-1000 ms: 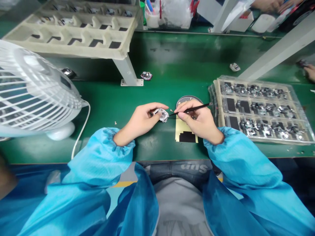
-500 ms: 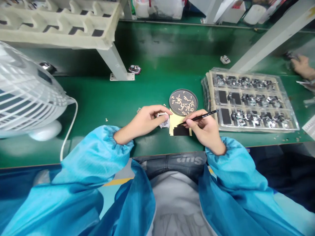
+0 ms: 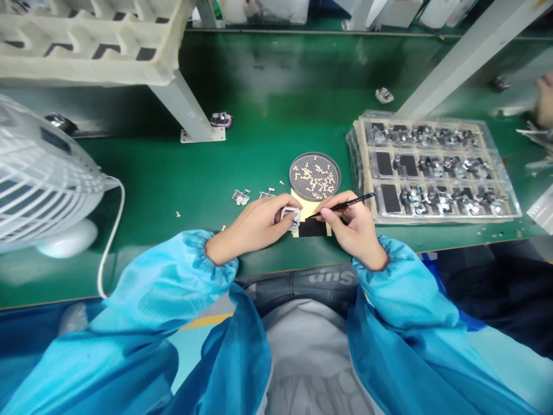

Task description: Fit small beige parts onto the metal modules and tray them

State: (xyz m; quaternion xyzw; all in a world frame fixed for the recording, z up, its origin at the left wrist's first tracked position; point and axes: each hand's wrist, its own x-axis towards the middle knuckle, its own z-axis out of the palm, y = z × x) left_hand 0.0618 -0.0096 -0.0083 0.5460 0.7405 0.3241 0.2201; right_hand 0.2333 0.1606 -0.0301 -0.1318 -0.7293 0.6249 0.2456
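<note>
Pinching a slim black tool (image 3: 353, 203), right hand (image 3: 353, 226) faces left hand (image 3: 259, 227), clamped on rounded white casing (image 3: 296, 218).

At the green desk (image 3: 181, 190), someone's left hand (image 3: 263, 227) holds a small white casing (image 3: 291, 219) while the right hand (image 3: 355, 226) grips a slim black tool (image 3: 355, 201), its tip by the black patch (image 3: 313, 229) on a yellow sheet (image 3: 303, 206). A round dish (image 3: 297, 187) of beige bits (image 3: 319, 185) sits beyond, a loaded tray (image 3: 436, 220) to its right.

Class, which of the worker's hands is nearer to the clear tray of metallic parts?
Right. The right hand, holding a thin black tool, is just left of the tray; the left hand, gripping a small pale part, is farther off to the left.
</note>
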